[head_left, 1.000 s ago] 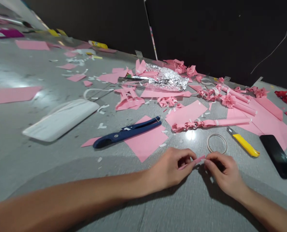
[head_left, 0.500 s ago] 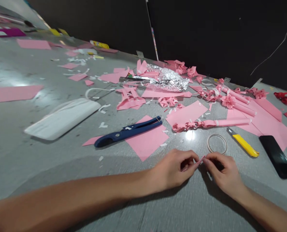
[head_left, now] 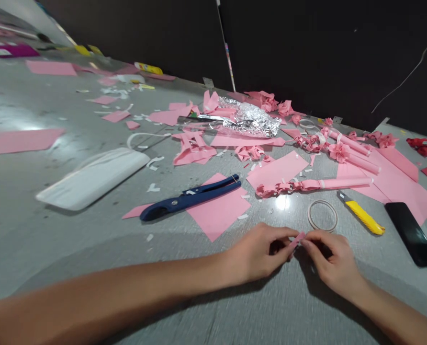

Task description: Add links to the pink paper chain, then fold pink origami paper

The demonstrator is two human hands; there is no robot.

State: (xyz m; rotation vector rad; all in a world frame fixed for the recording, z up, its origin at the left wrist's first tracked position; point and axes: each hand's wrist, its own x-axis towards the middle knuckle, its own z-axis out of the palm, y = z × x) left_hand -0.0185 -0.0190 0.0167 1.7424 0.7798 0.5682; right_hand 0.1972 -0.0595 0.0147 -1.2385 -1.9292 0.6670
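Observation:
A small folded strip of pink paper [head_left: 297,239] is pinched between my two hands, just above the grey table [head_left: 213,311]. My left hand [head_left: 262,251] is closed on it with thumb and index finger. From the other side, my right hand [head_left: 330,258] grips its upper end with the fingertips. Parts of the strip are hidden by my fingers. Right behind my right hand lies a roll of narrow tape [head_left: 322,215]. A yellow box cutter [head_left: 364,216] rests beyond it to the right, beside a black phone [head_left: 411,234].
Dark blue scissors [head_left: 190,197] lie over a pink paper sheet [head_left: 217,213]. A pink paper stem with a looped chain [head_left: 314,184] is behind my hands. Further off are crumpled foil [head_left: 252,117], a white folded bundle [head_left: 95,177], a glue stick [head_left: 148,68] and a black wall [head_left: 307,52].
The pink strip has turned a little, so more of its flat face shows between my fingertips. Both hands stay in nearly the same place.

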